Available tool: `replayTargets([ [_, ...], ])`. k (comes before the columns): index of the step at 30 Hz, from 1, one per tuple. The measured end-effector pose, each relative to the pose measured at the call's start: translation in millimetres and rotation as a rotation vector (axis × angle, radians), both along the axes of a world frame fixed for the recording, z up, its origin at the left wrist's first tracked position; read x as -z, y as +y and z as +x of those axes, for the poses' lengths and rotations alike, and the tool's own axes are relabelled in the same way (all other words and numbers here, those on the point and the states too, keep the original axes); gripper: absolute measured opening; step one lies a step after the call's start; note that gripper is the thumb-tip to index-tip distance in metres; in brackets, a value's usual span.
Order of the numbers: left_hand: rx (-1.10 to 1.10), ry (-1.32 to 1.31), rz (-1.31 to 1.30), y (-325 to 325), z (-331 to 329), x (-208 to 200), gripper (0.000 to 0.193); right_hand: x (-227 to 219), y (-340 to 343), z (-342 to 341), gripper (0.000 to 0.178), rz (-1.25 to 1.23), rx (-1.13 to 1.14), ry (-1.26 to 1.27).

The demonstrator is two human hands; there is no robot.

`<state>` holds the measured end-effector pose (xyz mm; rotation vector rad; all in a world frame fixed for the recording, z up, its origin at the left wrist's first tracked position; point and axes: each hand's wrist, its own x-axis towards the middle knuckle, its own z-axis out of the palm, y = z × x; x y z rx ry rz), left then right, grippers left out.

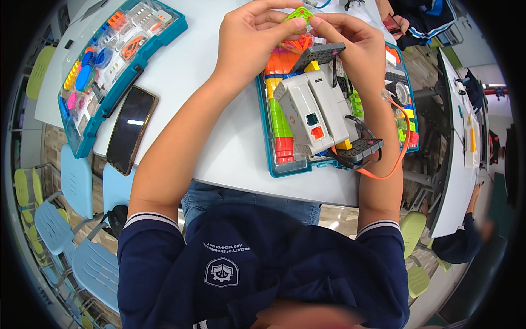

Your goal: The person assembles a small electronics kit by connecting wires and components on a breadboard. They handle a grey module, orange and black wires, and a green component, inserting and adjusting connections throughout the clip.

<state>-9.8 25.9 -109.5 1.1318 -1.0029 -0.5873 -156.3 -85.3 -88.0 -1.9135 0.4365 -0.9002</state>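
Note:
At the far side of the table, my left hand point(257, 34) and my right hand point(350, 38) meet around a lime-green building piece point(299, 15) with holes. Both hands pinch it between thumb and fingers, one at each side. Just nearer than the hands, a grey-white controller block build point(315, 112) with dark grey plates and yellow connectors rests on a teal-rimmed parts box point(264, 131). Red, orange, yellow, green and blue bricks point(280, 118) show inside that box. An orange cable point(404, 145) loops past my right forearm.
A second teal parts box point(143, 66) with sorted pieces stands at the left, beside a dark phone point(131, 129) at the table's edge. Light blue chairs point(76, 181) are at the lower left. Another person's hand point(401, 24) shows at the upper right; a person point(460, 238) sits farther right.

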Motion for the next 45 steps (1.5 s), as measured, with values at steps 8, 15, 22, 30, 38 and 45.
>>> replayTargets([
  [8, 0.036, -0.018, 0.007, 1.3, 0.5, -1.7, 0.032, -0.4, -2.0, -2.8, 0.023, -0.001, -0.003, 0.055],
  [15, 0.015, -0.025, 0.0, -0.4, -0.1, 1.1, 0.027, -1.7, -1.2, -2.6, 0.019, 0.044, -0.012, 0.044],
  [22, -0.003, -0.034, -0.013, -0.6, -1.7, 2.0, 0.026, -3.2, -0.7, -2.9, 0.017, 0.07, -0.002, 0.04],
  [30, -0.013, -0.053, -0.012, -0.3, -2.3, 2.7, 0.026, -2.9, 0.3, -2.5, 0.016, 0.059, 0.01, 0.045],
  [38, -0.028, -0.077, -0.01, 1.0, 0.6, 1.3, 0.024, -0.6, -0.2, -3.1, 0.019, 0.027, -0.071, 0.014],
  [45, -0.017, 0.035, 0.004, 1.3, -0.2, 0.0, 0.024, 2.4, -3.3, -2.7, 0.016, -0.013, -0.14, 0.004],
])
